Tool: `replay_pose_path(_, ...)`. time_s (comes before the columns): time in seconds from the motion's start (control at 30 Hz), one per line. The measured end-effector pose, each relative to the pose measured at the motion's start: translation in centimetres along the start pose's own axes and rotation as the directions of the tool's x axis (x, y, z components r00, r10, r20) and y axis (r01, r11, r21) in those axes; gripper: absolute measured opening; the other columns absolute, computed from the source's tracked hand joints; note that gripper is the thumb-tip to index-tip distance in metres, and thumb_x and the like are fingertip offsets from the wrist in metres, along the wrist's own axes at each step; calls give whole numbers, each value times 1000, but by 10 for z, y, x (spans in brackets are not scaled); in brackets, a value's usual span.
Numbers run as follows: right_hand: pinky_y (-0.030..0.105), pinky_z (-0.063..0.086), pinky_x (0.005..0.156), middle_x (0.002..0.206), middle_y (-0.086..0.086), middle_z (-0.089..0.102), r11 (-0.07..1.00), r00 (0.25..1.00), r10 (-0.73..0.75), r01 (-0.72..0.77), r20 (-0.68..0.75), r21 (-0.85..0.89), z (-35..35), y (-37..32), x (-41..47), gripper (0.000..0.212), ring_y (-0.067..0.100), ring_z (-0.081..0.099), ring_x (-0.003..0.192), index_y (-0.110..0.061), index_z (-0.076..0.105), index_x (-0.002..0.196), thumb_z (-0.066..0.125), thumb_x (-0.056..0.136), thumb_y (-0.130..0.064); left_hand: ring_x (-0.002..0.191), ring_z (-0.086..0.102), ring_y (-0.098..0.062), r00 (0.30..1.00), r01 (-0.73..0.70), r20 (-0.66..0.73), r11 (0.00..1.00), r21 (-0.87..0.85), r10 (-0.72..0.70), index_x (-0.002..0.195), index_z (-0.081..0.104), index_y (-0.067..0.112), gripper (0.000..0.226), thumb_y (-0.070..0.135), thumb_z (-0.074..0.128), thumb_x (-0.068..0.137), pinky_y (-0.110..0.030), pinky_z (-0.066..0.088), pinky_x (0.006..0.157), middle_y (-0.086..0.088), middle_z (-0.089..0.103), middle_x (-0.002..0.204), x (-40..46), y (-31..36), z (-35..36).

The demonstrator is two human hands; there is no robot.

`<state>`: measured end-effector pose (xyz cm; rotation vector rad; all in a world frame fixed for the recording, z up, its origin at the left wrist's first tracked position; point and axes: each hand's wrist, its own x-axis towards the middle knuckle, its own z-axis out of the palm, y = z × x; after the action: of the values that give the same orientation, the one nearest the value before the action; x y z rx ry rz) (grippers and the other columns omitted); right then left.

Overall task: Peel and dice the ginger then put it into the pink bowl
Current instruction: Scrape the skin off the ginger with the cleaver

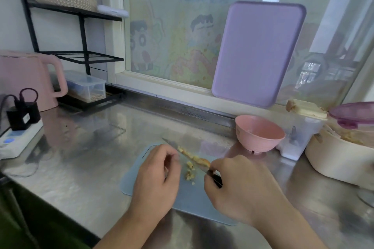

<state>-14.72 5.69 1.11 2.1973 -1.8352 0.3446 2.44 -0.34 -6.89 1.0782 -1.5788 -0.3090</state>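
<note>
Diced ginger [190, 170] lies in small yellow bits on a pale blue cutting board [182, 202], with a larger piece [202, 161] beside the knife blade. My right hand [240, 188] grips the dark handle of a knife [180, 150], whose blade points up-left across the board. My left hand [157, 176] hovers left of the blade with its fingers curled, the fingertips close to the blade; whether they hold anything cannot be made out. The pink bowl [260, 134] stands behind and right of the board, looking empty.
A steel counter [91, 157] carries a pink kettle [30, 79], a power strip [18, 137] and a clear box [87, 87] at left. A purple board [259, 52] leans on the window. A clear container [297, 135] and a cream pot [340, 157] stand at right.
</note>
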Motion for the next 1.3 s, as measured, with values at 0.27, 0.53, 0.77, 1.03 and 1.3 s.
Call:
replay_pose_path(0.27, 36, 52, 65, 79, 3, 65, 992, 994, -102, 105, 44, -70, -4, 4, -1, 36, 30, 64, 79, -21, 59, 88, 42, 86, -53, 81, 59, -5, 908, -147, 418, 958, 248, 31, 75, 66, 23, 11, 17, 61, 84, -31, 50, 74, 11, 62, 79, 48, 40, -20)
replay_pose_path(0.53, 34, 54, 68, 82, 3, 70, 984, 986, -157, 161, 48, -79, -4, 13, -3, 44, 28, 65, 77, -28, 70, 102, 43, 80, -54, 84, 70, -1, 598, -48, 746, 917, 397, -292, 90, 82, 33, 21, 18, 68, 86, -25, 60, 80, 17, 77, 86, 83, 42, -9)
replay_pose_path(0.77, 34, 55, 68, 84, 2, 71, 984, 985, -163, 166, 46, -65, -6, 21, -4, 44, 26, 66, 78, -25, 70, 103, 43, 83, -54, 68, 67, -4, 636, 64, 756, 987, 147, -154, 84, 79, 28, 8, 35, 82, 85, -25, 54, 66, 10, 76, 78, 94, 39, 8)
replay_pose_path(1.03, 35, 54, 67, 74, 1, 64, 984, 984, -161, 166, 76, -57, -15, 18, -7, 37, 29, 65, 77, -24, 67, 101, 47, 84, -50, 62, 63, -2, 523, -66, 834, 967, 246, -177, 84, 81, 23, 10, 27, 89, 80, -22, 51, 62, 15, 71, 67, 91, 31, 27)
replay_pose_path(1.3, 35, 56, 64, 74, 0, 65, 984, 984, -161, 166, 71, -65, -16, 19, -6, 36, 26, 64, 71, -22, 70, 94, 47, 82, -47, 63, 63, -7, 659, 22, 740, 987, 160, -135, 78, 77, 28, 18, 38, 74, 93, -34, 56, 70, 7, 75, 72, 100, 32, 19)
